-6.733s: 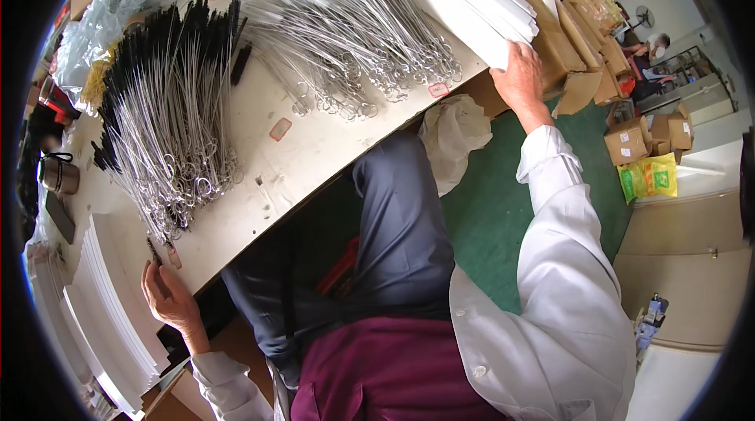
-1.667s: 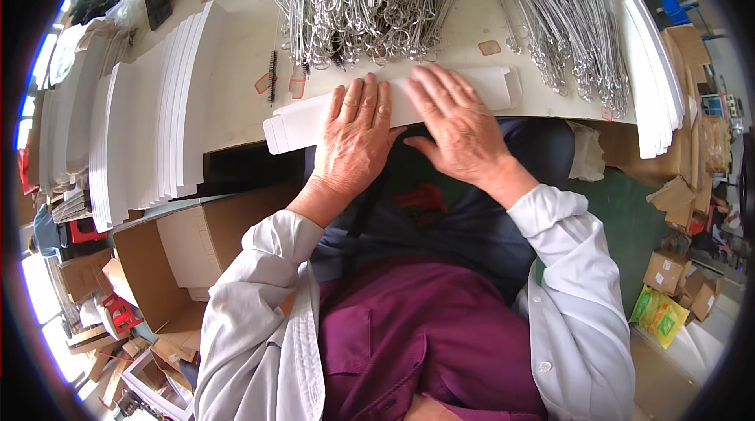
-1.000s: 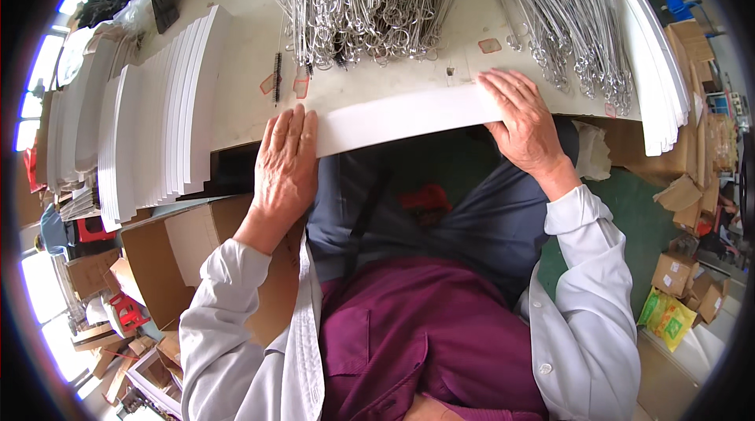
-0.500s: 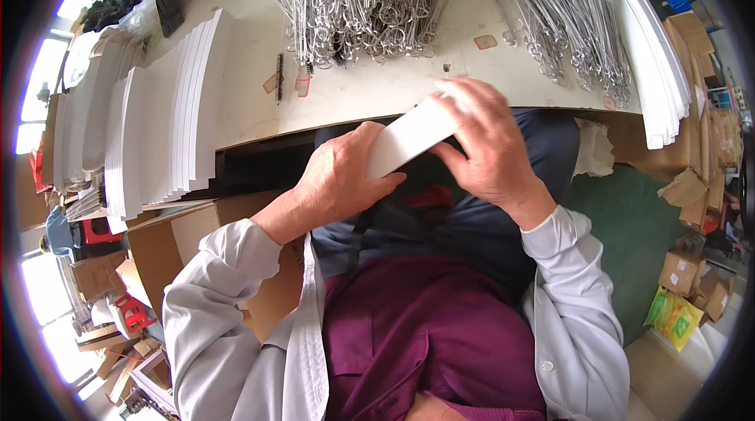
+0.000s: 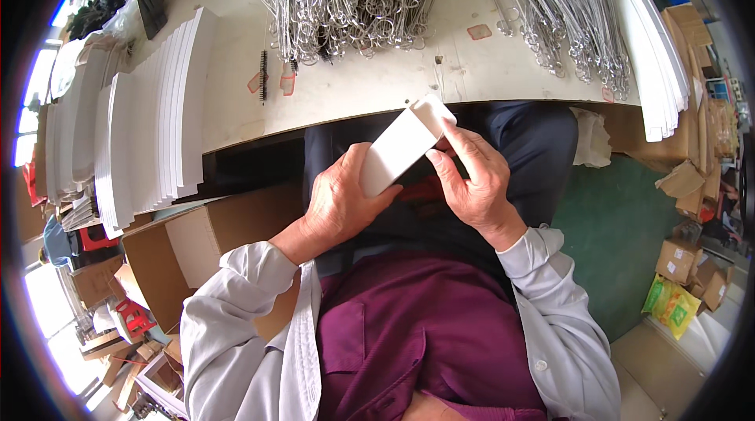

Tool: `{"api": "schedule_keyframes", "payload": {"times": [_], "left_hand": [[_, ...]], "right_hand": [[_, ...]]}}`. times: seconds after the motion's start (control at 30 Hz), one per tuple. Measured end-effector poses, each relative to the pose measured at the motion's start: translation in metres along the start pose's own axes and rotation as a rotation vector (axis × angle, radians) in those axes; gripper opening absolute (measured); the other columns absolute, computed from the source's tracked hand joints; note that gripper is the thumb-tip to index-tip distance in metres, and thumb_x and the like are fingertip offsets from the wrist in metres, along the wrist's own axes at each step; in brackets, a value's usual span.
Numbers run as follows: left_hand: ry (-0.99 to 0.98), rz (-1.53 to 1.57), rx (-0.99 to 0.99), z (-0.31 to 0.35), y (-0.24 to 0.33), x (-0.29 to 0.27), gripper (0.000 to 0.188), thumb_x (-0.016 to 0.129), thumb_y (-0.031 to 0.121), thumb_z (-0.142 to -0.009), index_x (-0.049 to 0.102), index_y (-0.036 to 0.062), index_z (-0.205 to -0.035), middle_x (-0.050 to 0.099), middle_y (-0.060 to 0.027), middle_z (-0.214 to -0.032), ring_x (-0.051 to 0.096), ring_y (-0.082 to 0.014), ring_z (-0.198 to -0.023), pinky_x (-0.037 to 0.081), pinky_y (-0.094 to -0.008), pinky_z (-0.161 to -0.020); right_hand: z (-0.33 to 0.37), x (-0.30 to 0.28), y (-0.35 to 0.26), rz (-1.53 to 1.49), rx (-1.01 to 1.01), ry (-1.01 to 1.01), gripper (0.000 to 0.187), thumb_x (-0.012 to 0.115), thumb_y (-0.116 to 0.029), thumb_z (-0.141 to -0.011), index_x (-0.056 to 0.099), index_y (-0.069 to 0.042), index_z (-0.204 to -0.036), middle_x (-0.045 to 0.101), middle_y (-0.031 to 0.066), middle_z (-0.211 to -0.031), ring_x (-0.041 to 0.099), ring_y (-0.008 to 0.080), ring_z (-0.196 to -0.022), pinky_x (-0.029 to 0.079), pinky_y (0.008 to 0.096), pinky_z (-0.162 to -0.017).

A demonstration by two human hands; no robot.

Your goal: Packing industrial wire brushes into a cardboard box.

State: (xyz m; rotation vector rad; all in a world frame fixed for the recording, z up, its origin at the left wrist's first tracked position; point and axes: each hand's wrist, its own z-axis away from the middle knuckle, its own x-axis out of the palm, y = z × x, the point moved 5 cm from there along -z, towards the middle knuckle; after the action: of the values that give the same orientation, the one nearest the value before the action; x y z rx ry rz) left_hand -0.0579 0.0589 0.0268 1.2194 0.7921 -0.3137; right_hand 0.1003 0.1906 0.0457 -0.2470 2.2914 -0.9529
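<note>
While left grip [image 5: 338, 194], right grip [image 5: 477, 185] hold box [image 5: 401, 152]; long axis slants forward-right; mouth [image 5: 435, 113] foremost

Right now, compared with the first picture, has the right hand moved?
Yes, leftward: the right hand then touched the white stack on the right; now it is well left of that stack, at the white box.

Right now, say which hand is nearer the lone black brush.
Left hand: holding the white box, right of the brush and nearer the body. Right hand: fingers at the box's open end, farther right.
</note>
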Motion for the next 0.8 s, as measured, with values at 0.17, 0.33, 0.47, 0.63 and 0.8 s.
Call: {"api": "schedule_keyframes", "payload": {"times": [0.17, 0.33, 0.47, 0.63, 0.8], "left_hand": [[-0.059, -0.016, -0.016, 0.006, -0.005, 0.01, 0.063, 0.087, 0.029, -0.08, 0.05, -0.0002, -0.123, 0.069, -0.0247, -0.102, 0.071, -0.0431, -0.092, 0.059, -0.0492, -0.078], [-0.103, 0.065, 0.069, 0.0, 0.003, 0.01, 0.081, 0.089, 0.025, -0.079, 0.04, 0.0052, -0.14, 0.07, -0.026, -0.105, 0.072, -0.0449, -0.095, 0.06, -0.0483, -0.079], [-0.09, 0.129, 0.035, -0.01, 0.01, 0.01, 0.073, 0.087, 0.025, -0.082, 0.043, 0.0073, -0.137, 0.07, -0.0257, -0.111, 0.072, -0.0441, -0.097, 0.061, -0.0482, -0.08], [-0.05, 0.175, 0.045, -0.008, 0.01, 0.018, 0.077, 0.088, 0.024, -0.08, 0.043, 0.0118, -0.142, 0.069, -0.0231, -0.116, 0.073, -0.0423, -0.1, 0.062, -0.047, -0.082], [-0.006, 0.174, 0.053, -0.005, 0.009, 0.023, 0.077, 0.087, 0.02, -0.079, 0.044, 0.0126, -0.142, 0.07, -0.0235, -0.114, 0.073, -0.0407, -0.099, 0.061, -0.0452, -0.081]], "right_hand": [[0.002, 0.016, 0.008, -0.243, 0.243, -0.094, 0.023, 0.073, -0.012, -0.097, 0.071, 0.006, -0.112, 0.071, 0.0163, -0.083, 0.07, 0.0218, -0.071, 0.055, 0.0331, -0.064], [0.015, 0.038, 0.015, -0.474, 0.521, -0.372, 0.027, 0.068, -0.02, -0.102, 0.073, 0.005, -0.092, 0.064, 0.0104, -0.064, 0.054, 0.0098, -0.058, 0.044, 0.0303, -0.053], [0.01, 0.038, 0.015, -0.479, 0.563, -0.425, 0.026, 0.066, -0.018, -0.103, 0.073, 0.005, -0.092, 0.063, 0.0094, -0.062, 0.054, 0.0096, -0.057, 0.044, 0.0302, -0.053], [0.017, 0.04, 0.02, -0.485, 0.577, -0.47, 0.025, 0.066, -0.016, -0.102, 0.073, 0.005, -0.091, 0.064, 0.01, -0.063, 0.056, 0.0113, -0.057, 0.046, 0.0327, -0.054], [0.019, 0.04, 0.02, -0.506, 0.616, -0.477, 0.027, 0.066, -0.017, -0.101, 0.071, 0.006, -0.087, 0.063, 0.0117, -0.063, 0.056, 0.0127, -0.056, 0.047, 0.0337, -0.055]]}}
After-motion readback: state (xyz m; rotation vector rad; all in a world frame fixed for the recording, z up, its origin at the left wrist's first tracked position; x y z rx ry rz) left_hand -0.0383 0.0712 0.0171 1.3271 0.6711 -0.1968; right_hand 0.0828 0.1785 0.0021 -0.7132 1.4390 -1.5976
